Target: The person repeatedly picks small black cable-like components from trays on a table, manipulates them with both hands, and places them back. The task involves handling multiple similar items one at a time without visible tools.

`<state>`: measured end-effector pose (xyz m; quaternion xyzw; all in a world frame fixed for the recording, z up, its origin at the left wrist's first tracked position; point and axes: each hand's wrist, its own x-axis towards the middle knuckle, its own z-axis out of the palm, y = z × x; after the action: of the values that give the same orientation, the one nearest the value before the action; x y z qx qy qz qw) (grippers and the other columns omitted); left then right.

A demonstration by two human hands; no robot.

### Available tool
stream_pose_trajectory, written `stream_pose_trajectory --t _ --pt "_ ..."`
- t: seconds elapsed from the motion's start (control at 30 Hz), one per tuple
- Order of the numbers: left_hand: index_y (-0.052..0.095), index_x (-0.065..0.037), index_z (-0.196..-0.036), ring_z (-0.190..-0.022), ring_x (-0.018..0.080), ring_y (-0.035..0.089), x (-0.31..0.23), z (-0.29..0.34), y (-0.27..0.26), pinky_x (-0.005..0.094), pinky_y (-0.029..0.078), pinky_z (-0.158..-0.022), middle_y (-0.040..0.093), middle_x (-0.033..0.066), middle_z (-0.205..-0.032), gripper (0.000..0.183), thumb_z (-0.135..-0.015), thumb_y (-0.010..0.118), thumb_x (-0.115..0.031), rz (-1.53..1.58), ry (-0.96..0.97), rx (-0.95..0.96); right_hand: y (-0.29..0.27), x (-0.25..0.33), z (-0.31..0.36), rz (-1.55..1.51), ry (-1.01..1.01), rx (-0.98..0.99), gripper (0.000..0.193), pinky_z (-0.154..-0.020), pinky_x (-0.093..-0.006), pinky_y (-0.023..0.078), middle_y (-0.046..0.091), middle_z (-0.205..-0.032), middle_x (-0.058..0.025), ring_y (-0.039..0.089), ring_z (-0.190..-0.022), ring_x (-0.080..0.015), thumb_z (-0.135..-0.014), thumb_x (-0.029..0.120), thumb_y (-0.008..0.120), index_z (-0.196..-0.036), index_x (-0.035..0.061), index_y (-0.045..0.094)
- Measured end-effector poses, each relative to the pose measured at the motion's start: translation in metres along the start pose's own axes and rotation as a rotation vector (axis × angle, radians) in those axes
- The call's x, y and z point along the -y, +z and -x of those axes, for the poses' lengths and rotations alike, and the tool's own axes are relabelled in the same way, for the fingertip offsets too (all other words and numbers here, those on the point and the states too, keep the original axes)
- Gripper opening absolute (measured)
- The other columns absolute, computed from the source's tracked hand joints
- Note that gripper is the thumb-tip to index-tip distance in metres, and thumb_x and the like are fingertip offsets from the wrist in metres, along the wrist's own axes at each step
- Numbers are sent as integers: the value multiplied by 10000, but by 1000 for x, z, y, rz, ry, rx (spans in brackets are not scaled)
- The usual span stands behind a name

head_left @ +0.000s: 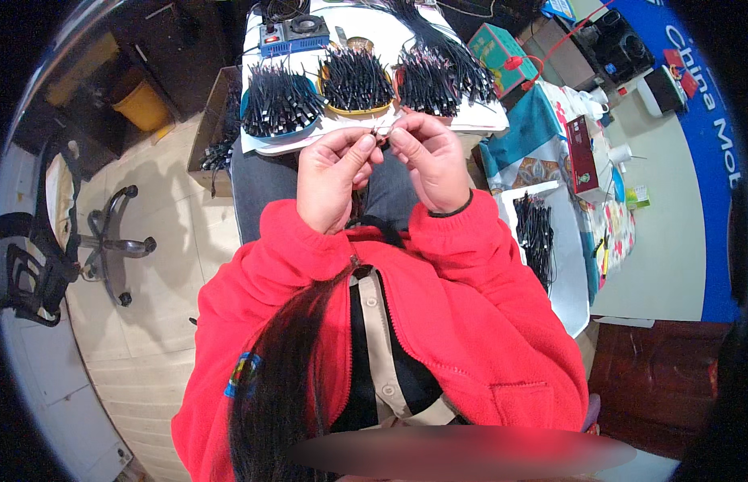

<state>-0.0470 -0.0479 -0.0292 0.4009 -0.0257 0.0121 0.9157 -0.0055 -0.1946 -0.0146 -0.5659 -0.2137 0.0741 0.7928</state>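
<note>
My left hand (338, 173) and my right hand (434, 165) meet in front of my chest, just off the near edge of the white table. Thumb and forefinger of each are pinched together on the end of a thin dark cable (380, 136). Fingertips cover most of it, so its detail is too small to make out. Just beyond my hands stand three bunches of black cables with small connector ends: one in a blue tray (282, 104), one in a yellow bowl (355, 84), one in a reddish bowl (428, 87).
A blue bench device with a dial (297, 38) sits at the table's back left. More cables (536, 233) lie in a white tray at my right, near a dark red box (587, 157) and a green box (500, 58). A cardboard box (217, 145) and a wheeled chair (108, 241) are at left.
</note>
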Motion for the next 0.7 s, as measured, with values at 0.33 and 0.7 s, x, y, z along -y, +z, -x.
stream_pose_trajectory --t 0.33,0.7 --pt "651 32 -948 -513 33 402 -6 1 -4 171 294 -461 603 33 -699 157 -917 583 -106 -51 -130 136 -7 -6 3 -102 47 59 128 -711 -238 451 597 -870 -37 562 -783 -105 -899 117 618 -963 15 576" --pt "643 31 -969 -539 29 418 -2 -1 -10 166 306 -484 606 29 -714 155 -915 576 -98 -177 -204 241 -21 4 -2 -174 225 229 151 -707 -232 459 570 -893 -27 554 -786 -97 -903 139 607 -976 13 569"
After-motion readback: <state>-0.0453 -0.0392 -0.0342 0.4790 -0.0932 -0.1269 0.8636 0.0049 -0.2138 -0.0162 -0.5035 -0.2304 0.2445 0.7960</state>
